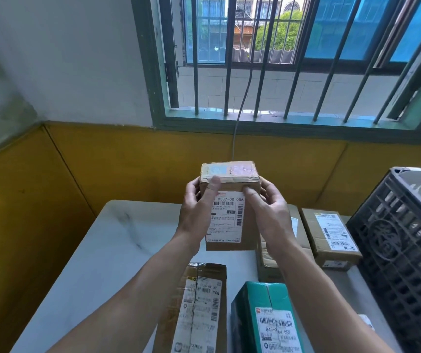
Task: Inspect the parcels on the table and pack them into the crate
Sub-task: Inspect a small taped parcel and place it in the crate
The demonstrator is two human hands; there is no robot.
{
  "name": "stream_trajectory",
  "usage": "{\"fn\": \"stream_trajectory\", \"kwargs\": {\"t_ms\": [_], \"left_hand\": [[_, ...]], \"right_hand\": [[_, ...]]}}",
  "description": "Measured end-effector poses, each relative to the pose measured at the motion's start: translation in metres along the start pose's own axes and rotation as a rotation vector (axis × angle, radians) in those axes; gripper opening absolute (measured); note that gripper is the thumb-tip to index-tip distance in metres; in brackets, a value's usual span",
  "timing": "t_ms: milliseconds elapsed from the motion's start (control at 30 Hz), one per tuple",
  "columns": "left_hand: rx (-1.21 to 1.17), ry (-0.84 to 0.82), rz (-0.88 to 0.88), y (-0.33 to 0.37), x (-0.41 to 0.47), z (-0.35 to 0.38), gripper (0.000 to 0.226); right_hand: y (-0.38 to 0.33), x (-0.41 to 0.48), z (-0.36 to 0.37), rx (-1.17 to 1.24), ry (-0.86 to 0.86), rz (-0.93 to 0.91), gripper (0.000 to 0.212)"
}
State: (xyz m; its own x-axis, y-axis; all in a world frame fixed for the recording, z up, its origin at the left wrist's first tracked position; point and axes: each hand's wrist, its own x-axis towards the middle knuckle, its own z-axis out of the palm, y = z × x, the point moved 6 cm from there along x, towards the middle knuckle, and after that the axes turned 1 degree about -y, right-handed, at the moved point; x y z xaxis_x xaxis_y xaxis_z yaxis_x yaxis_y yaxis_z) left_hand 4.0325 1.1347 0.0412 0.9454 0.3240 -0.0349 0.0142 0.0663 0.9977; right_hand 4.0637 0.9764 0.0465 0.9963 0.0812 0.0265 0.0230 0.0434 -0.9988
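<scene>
We're holding a brown parcel (229,207) up above the table (97,250). Our left hand (196,210) and right hand (270,210) clamp its sides, thumbs pressing its labelled face. The crate (403,240) sits right.

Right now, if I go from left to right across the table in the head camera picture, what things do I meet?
Brown parcel with the torn label → green parcel → small brown parcel → black crate. I skipped the held parcel and the half-hidden parcel behind it, because they overlap the others.
</scene>
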Motion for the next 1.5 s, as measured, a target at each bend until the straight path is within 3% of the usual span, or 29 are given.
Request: {"fn": "stream_trajectory", "kwargs": {"t_ms": [100,333,600,767,900,1067,1433,1500], "left_hand": [[-0.026,0.011,-0.005,0.0002,0.0006,-0.0016,0.036],[-0.066,-0.019,0.005,-0.0001,-0.0009,-0.0014,0.049],[-0.038,0.006,0.006,-0.0032,0.0005,-0.0035,0.036],[-0.024,0.026,0.018,-0.0004,0.0028,-0.0044,0.015],[-0.056,0.044,0.012,-0.0023,0.0039,-0.0073,0.02],[-0.026,0.03,0.01,-0.0012,0.0029,-0.0034,0.043],[-0.035,0.042,0.031,0.0012,0.0,-0.0055,0.016],[-0.066,0.048,0.015,-0.0004,0.0011,-0.0063,0.022]], "right_hand": [[-0.0029,-0.0005,0.0019,-0.011,-0.004,-0.011,0.041],[0.0023,0.0045,-0.0002,0.001,0.041,0.033,0.047],[0.0028,0.0051,-0.0022,-0.014,0.065,0.024,0.03],[0.0057,0.0057,-0.0027,-0.026,0.063,0.04,0.035],[0.0031,0.0063,-0.0043,-0.02,0.088,0.015,0.034],[0.0041,0.0064,-0.0032,0.006,0.08,0.02,0.028],[0.0017,0.0021,-0.0027,0.037,0.051,-0.007,0.034],[0.0022,0.0017,-0.0025,0.045,0.041,-0.008,0.039]]}}
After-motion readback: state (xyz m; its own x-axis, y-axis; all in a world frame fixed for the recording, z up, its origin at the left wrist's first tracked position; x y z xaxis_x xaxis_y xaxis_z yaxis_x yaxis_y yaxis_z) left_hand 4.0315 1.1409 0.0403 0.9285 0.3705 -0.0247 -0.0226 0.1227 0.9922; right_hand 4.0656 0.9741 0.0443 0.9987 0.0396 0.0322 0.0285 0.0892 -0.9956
